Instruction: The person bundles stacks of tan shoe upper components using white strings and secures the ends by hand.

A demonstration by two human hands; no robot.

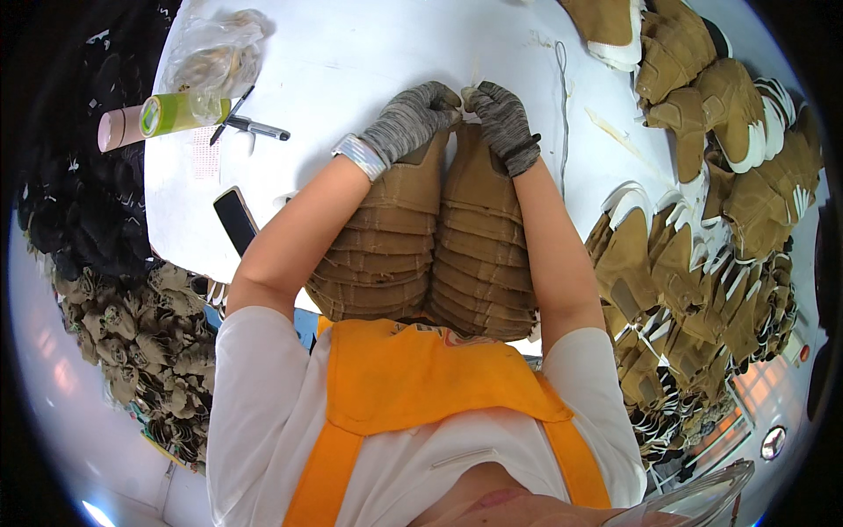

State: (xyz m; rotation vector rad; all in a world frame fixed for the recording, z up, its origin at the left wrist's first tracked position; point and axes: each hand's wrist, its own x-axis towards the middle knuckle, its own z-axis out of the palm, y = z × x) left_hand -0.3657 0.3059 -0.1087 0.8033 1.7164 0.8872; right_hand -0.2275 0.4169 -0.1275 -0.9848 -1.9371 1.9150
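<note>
Two stacks of brown fabric shoe uppers, a left stack (382, 241) and a right stack (481, 241), lie side by side in front of me on the white table (369, 44). At the far end of the left stack is my left hand (411, 119) in a grey knit glove, its fingers curled into a pinch. My right hand (504, 127), gloved the same way, rests at the far end of the right stack with thumb and fingers pressed together. The fingertips of both hands nearly meet over the gap. What they pinch is too small to make out.
Left on the table are a phone (234, 220), a marker (261, 129), a green container (180, 114), a pink bottle (121, 129) and a clear plastic bag (219, 57). A grey cord (563, 114) lies right of my hands. Brown uppers (676, 263) with white edges pile at right.
</note>
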